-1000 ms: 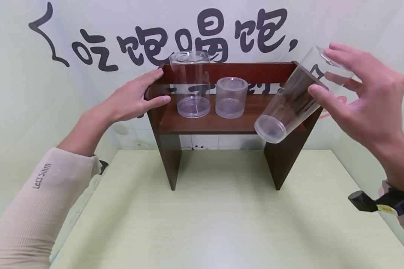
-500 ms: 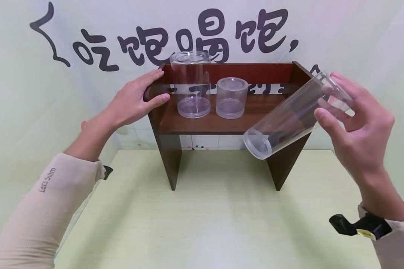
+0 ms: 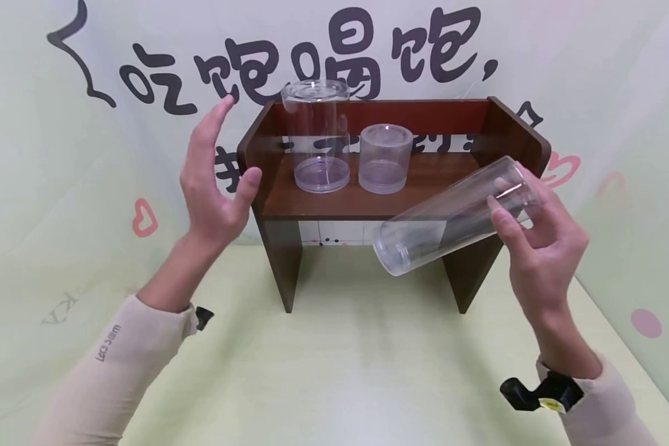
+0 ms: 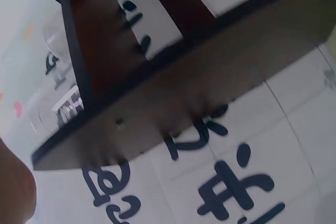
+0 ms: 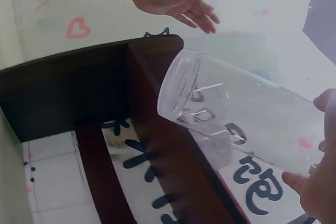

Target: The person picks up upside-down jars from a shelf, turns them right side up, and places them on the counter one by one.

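Note:
My right hand (image 3: 549, 241) grips a tall clear plastic jar (image 3: 440, 226) near its upper right end. The jar is tilted, its ringed end pointing down and left, in front of the shelf's right half. In the right wrist view, that ringed end (image 5: 178, 85) is close to the camera. Two more clear jars stand on the brown wooden shelf (image 3: 334, 207): a tall one (image 3: 318, 133) at left and a short one (image 3: 386, 161) beside it. My left hand (image 3: 214, 176) is raised left of the shelf, fingers extended, holding nothing.
The shelf unit stands on a pale table (image 3: 334, 371) on two side panels, with an open space beneath its board. Behind it is a light wall covering (image 3: 145, 37) with large dark characters. A dark camera mount (image 3: 541, 394) sits on my right wrist.
My left hand has come off the shelf's left side panel and moved left and toward me. My right hand has brought the tall jar down and left, tilting it nearer to horizontal.

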The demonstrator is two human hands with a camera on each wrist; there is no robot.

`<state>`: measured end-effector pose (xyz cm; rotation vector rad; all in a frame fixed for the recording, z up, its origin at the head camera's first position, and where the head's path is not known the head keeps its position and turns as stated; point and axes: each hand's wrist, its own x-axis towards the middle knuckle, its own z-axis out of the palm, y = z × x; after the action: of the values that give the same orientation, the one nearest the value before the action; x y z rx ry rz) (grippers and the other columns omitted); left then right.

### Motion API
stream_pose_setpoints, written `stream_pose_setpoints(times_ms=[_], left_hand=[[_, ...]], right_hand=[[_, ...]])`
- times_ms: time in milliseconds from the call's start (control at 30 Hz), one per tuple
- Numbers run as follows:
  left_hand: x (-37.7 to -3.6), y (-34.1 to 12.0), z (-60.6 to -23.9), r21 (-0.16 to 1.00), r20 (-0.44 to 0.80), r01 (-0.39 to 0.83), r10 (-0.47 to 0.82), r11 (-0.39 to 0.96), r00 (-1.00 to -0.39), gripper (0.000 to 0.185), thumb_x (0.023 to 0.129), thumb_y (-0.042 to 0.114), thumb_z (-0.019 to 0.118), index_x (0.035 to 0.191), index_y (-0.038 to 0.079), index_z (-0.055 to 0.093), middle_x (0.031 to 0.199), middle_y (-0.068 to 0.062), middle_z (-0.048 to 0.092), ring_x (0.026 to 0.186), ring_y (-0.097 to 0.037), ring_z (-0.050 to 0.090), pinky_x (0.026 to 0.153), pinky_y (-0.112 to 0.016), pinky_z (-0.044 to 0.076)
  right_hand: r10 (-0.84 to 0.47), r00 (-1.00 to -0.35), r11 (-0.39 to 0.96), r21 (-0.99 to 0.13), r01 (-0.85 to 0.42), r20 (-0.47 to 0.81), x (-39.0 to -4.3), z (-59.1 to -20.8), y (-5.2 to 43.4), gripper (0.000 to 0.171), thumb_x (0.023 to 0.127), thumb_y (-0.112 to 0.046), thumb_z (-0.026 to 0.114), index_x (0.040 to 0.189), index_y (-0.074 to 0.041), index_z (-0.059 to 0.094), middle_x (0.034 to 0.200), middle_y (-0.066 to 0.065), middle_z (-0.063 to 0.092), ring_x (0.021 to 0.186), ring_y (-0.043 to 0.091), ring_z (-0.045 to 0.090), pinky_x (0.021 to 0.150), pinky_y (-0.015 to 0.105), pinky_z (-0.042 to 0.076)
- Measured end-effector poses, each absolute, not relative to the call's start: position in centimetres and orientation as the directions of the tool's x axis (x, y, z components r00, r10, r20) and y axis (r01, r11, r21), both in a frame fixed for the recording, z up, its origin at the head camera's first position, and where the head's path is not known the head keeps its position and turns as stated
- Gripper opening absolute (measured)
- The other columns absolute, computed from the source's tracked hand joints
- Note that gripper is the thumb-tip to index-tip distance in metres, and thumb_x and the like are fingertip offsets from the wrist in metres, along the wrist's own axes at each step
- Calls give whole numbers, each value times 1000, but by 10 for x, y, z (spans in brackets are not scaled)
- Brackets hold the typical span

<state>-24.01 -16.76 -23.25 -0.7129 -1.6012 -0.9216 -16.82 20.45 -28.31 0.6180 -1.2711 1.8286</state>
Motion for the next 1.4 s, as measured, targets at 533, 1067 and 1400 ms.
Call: stream_pose_setpoints(times_ms=[533, 1067, 1400], left_hand=[[-197, -101, -293, 337, 933, 934, 93, 119, -349, 91, 100, 62, 62, 146, -16, 48, 150, -31, 54, 146, -37, 49, 122, -56, 39], [-190, -73, -341, 629, 766, 773, 240, -83, -597, 100, 89, 51, 83, 158, -4, 36, 158, -31, 44, 147, -34, 49, 113, -45, 51], [-187, -78, -350, 659, 750, 734, 222, -166, -623, 99, 88, 41, 88, 151, -16, 36, 145, -30, 53, 127, -26, 66, 93, -45, 62]], right_hand=[[439, -606, -299, -528, -795, 664, -173, -325, 166, 45, 93, 8, 63, 138, 12, 63, 129, 27, 68, 120, 38, 68, 100, 44, 58], [483, -714, -506, -505, -700, 507, -164, -341, 141, 38, 103, 3, 57, 139, 11, 61, 138, 23, 61, 125, 38, 67, 103, 46, 56], [425, -752, -502, -560, -659, 504, -159, -350, 136, 36, 105, 3, 53, 140, 10, 59, 139, 23, 60, 127, 35, 66, 105, 43, 55]])
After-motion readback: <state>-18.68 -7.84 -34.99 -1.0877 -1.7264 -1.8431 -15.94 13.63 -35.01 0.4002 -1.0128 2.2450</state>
